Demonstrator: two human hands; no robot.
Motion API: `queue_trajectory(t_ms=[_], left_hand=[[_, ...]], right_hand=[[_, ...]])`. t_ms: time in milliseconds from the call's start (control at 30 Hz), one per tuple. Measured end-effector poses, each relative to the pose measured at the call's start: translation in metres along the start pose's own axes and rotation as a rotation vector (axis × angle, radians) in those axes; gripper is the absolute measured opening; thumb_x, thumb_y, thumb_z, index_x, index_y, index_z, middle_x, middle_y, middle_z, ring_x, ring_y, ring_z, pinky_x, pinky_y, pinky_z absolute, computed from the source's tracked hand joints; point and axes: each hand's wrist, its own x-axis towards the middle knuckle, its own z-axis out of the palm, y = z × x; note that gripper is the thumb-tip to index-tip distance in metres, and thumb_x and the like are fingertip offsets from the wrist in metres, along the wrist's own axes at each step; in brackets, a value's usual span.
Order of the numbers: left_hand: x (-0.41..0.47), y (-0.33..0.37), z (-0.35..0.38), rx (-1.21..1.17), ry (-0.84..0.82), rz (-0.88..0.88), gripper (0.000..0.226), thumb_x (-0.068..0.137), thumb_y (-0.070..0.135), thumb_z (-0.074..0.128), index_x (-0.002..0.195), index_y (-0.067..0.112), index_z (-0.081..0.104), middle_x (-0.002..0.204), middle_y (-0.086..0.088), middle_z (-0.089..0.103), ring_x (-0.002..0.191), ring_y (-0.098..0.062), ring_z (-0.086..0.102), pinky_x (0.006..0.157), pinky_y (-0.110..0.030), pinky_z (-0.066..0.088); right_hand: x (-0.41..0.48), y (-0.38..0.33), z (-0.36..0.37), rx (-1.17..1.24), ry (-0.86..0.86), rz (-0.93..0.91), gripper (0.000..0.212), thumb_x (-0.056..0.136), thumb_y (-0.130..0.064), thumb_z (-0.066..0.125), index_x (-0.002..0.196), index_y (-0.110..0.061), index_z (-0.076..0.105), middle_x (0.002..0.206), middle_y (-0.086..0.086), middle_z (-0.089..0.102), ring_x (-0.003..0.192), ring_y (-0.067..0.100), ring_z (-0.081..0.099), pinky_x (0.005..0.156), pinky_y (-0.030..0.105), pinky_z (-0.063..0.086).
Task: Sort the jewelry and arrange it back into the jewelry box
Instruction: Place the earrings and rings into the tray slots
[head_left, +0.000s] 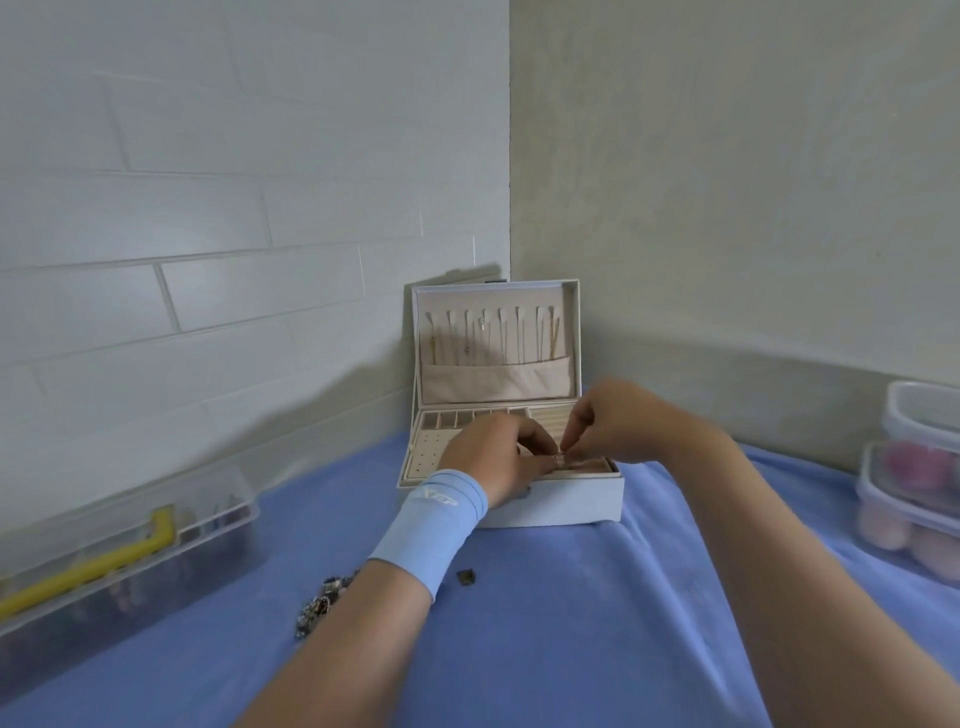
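Blue cloth (571, 639), left hand (493, 462), right hand (618, 423) pinch trinket (558, 457) over jewelry box (571, 501)

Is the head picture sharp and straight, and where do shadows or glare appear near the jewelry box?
Head view: it is soft all over, so the small piece pinched between the left hand and the right hand cannot be identified. The wide-angle lens bends the lines of the tiled wall. A shadow lies on that wall left of the jewelry box lid, and a pale sheen lies on the tiles.

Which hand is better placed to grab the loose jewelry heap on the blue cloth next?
Probably the left hand: the jewelry heap lies beside its forearm, well away from the right hand.
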Motion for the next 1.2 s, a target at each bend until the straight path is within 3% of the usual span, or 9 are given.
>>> queue_trajectory(t_ms=[100, 233, 400, 567, 667, 767, 933, 1100, 1200], left_hand=[[0.0, -0.002, -0.001, 0.044, -0.029, 0.038, 0.012, 0.087, 0.037, 0.067, 0.095, 0.038, 0.075, 0.082, 0.015, 0.069, 0.072, -0.004, 0.065, 0.078, -0.035, 0.058], [-0.001, -0.003, -0.003, 0.1, -0.04, 0.103, 0.016, 0.09, 0.037, 0.064, 0.102, 0.041, 0.073, 0.09, 0.011, 0.07, 0.078, -0.007, 0.065, 0.08, -0.034, 0.057], [-0.001, -0.004, 0.0, 0.12, -0.059, 0.153, 0.018, 0.093, 0.033, 0.062, 0.104, 0.039, 0.075, 0.106, 0.015, 0.067, 0.094, -0.01, 0.061, 0.087, -0.037, 0.052], [0.0, -0.003, -0.001, 0.053, -0.137, 0.11, 0.02, 0.095, 0.035, 0.06, 0.104, 0.029, 0.076, 0.114, 0.014, 0.059, 0.1, -0.012, 0.056, 0.095, -0.039, 0.048], [-0.007, -0.001, -0.015, 0.082, -0.179, 0.105, 0.023, 0.096, 0.036, 0.058, 0.115, 0.032, 0.072, 0.116, 0.009, 0.059, 0.1, -0.014, 0.058, 0.093, -0.033, 0.047], [-0.021, -0.001, -0.035, 0.1, -0.124, 0.078, 0.021, 0.093, 0.037, 0.061, 0.112, 0.038, 0.067, 0.102, 0.019, 0.059, 0.094, -0.006, 0.057, 0.083, -0.026, 0.043], [-0.054, -0.01, -0.066, 0.19, -0.18, 0.011, 0.014, 0.086, 0.045, 0.066, 0.094, 0.034, 0.068, 0.089, 0.015, 0.062, 0.079, -0.004, 0.057, 0.07, -0.023, 0.044], [-0.08, -0.029, -0.071, 0.283, -0.356, -0.098, 0.012, 0.08, 0.04, 0.072, 0.091, 0.038, 0.074, 0.091, 0.019, 0.068, 0.089, -0.006, 0.064, 0.084, -0.029, 0.054], [-0.081, -0.036, -0.067, 0.316, -0.387, -0.142, 0.021, 0.074, 0.045, 0.076, 0.093, 0.036, 0.074, 0.094, 0.017, 0.068, 0.092, -0.01, 0.065, 0.088, -0.033, 0.054]], right_hand=[[-0.003, 0.002, -0.004, -0.028, -0.048, -0.013, 0.016, 0.078, -0.019, 0.082, 0.07, -0.031, 0.076, 0.049, -0.026, 0.06, 0.061, 0.0, 0.057, 0.059, 0.015, 0.042], [-0.003, 0.002, -0.007, -0.007, -0.04, -0.039, 0.012, 0.082, -0.021, 0.08, 0.074, -0.03, 0.077, 0.048, -0.023, 0.06, 0.058, 0.0, 0.057, 0.059, 0.015, 0.042], [0.002, 0.006, 0.0, -0.066, -0.048, -0.026, 0.011, 0.08, -0.022, 0.08, 0.074, -0.031, 0.078, 0.07, -0.014, 0.068, 0.072, 0.004, 0.063, 0.065, 0.02, 0.049], [0.005, 0.007, 0.003, -0.109, -0.065, -0.01, 0.007, 0.08, -0.021, 0.079, 0.077, -0.027, 0.077, 0.071, -0.012, 0.07, 0.069, 0.004, 0.064, 0.062, 0.018, 0.047], [0.008, -0.001, 0.003, -0.112, -0.057, -0.037, 0.004, 0.077, -0.024, 0.08, 0.078, -0.026, 0.077, 0.079, -0.009, 0.074, 0.08, 0.011, 0.068, 0.075, 0.028, 0.058], [0.004, -0.019, 0.004, -0.082, -0.053, -0.107, 0.007, 0.078, -0.026, 0.08, 0.084, -0.026, 0.078, 0.081, -0.01, 0.073, 0.078, 0.008, 0.066, 0.076, 0.027, 0.056], [-0.018, -0.061, 0.018, -0.074, -0.312, -0.186, 0.004, 0.083, -0.021, 0.074, 0.083, -0.024, 0.077, 0.073, -0.008, 0.075, 0.051, 0.006, 0.061, 0.058, 0.024, 0.048], [-0.027, -0.088, 0.054, -0.224, -0.476, -0.215, 0.021, 0.08, -0.026, 0.078, 0.1, -0.02, 0.076, 0.049, -0.013, 0.064, 0.04, 0.001, 0.055, 0.056, 0.022, 0.047], [-0.027, -0.09, 0.071, -0.269, -0.473, -0.194, 0.018, 0.077, -0.026, 0.078, 0.094, -0.02, 0.078, 0.055, -0.005, 0.068, 0.046, 0.006, 0.058, 0.055, 0.021, 0.048]])
